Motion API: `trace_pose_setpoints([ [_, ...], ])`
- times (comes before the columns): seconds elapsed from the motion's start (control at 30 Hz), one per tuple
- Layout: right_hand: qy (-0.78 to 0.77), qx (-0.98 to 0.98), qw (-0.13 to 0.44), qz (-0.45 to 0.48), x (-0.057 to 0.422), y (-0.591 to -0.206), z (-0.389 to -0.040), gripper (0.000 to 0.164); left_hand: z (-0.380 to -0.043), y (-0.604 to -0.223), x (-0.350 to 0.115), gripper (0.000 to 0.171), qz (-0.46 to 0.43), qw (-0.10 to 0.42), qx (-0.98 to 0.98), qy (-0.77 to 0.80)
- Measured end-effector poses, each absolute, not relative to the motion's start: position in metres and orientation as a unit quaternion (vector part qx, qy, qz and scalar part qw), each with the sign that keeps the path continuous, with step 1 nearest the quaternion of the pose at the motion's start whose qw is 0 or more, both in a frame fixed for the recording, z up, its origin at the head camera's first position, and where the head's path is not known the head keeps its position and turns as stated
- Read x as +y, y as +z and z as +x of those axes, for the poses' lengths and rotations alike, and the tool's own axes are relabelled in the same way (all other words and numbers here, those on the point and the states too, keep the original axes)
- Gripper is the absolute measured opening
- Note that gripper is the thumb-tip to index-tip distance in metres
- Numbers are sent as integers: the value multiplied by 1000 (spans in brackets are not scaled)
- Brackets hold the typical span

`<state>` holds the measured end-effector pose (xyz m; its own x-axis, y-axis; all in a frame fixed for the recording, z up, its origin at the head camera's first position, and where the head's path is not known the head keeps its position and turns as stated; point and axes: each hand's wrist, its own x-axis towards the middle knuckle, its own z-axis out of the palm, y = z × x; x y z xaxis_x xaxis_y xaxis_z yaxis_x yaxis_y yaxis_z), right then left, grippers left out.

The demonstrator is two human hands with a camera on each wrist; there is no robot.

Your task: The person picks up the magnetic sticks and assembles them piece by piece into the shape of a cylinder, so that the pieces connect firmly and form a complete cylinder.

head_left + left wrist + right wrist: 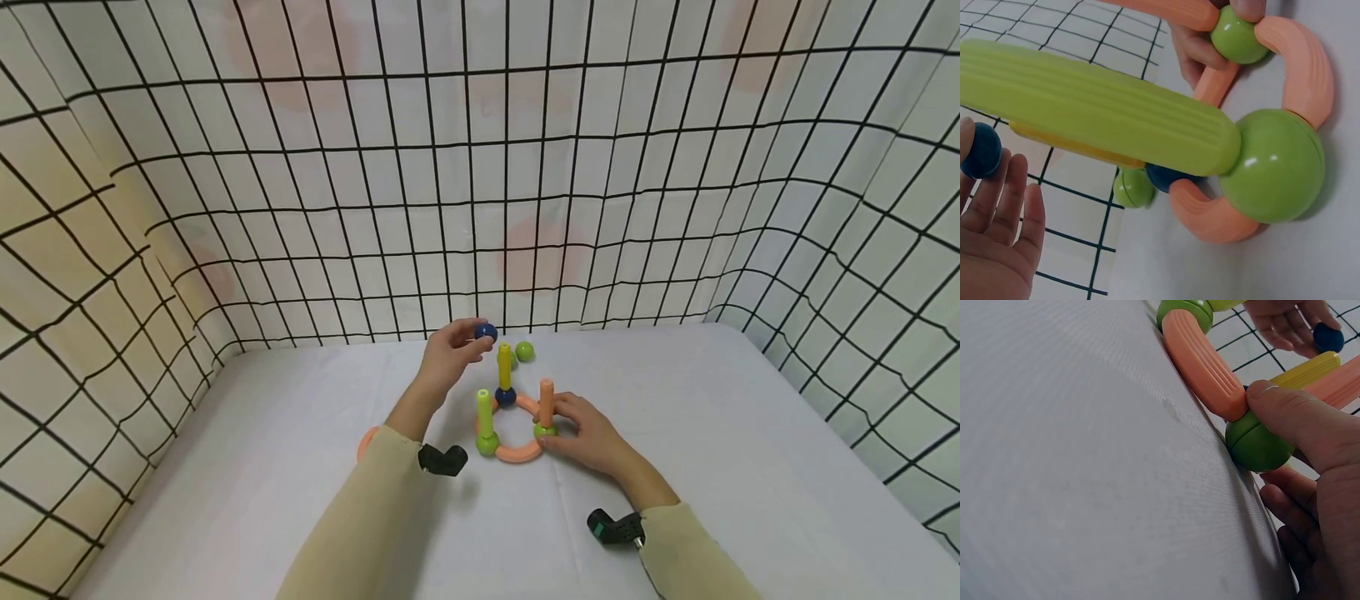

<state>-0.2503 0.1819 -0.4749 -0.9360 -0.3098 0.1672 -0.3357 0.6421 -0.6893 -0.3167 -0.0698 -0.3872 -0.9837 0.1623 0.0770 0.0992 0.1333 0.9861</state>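
My left hand [447, 353] pinches a dark blue ball [486, 332] between thumb and fingers, raised near the top of a yellow rod [505, 367]. Below, a ring of curved orange pieces [519, 454] joined by balls lies on the table. The yellow rod rises from a second blue ball [506, 397], and a lime rod [1097, 106] from a green ball [1272, 165]. At the ring's right side my right hand [588, 433] grips another green ball [1260, 444], from which a straight orange rod [547, 402] stands up. In the right wrist view, the thumb presses where a curved orange piece [1204, 369] meets this ball.
A loose green ball [525, 351] lies behind the ring, with another partly hidden by the yellow rod. An orange curved piece [365, 442] shows beside the left sleeve. Black netting [465, 200] over white cloth surrounds the white table [750, 433] at back and sides.
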Motion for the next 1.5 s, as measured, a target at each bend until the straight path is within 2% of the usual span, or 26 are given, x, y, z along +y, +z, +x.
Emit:
trace_pose_setpoints([
  [0.47, 387, -904, 4, 179, 184, -474, -252, 28, -312, -376, -61, 43, 135, 42, 760, 635],
  [0.67, 387, -906, -2, 171, 183, -472, -251, 30, -313, -378, -59, 38, 142, 43, 765, 626],
  [1.5, 389, -904, 4, 176, 184, -473, -251, 34, -312, -381, -57, 42, 146, 48, 776, 612],
])
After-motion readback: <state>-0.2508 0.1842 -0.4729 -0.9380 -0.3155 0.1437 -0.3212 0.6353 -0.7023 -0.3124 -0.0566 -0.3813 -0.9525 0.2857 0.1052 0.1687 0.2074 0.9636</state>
